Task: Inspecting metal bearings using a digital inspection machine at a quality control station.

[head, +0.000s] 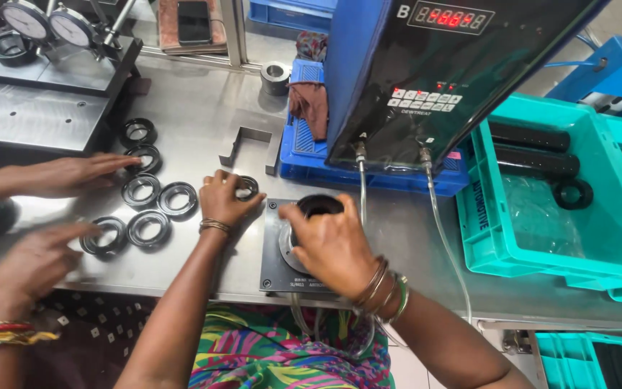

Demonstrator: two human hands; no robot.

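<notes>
My left hand (223,199) grips a black ring (249,187) lying on the steel table (203,108), just left of a dark fixture plate (273,266). On that plate's round seat sits another black ring (318,204), which my right hand (334,243) grips from the near side, hiding most of it. Several more black rings (160,216) lie in a loose group to the left of my left hand.
A co-worker's two hands (73,174) (34,261) reach in from the left among the rings. A black control box with a red display (440,65) stands behind the plate on a blue crate (304,155). Teal crates (541,238) sit at right, dial gauges (52,25) at back left.
</notes>
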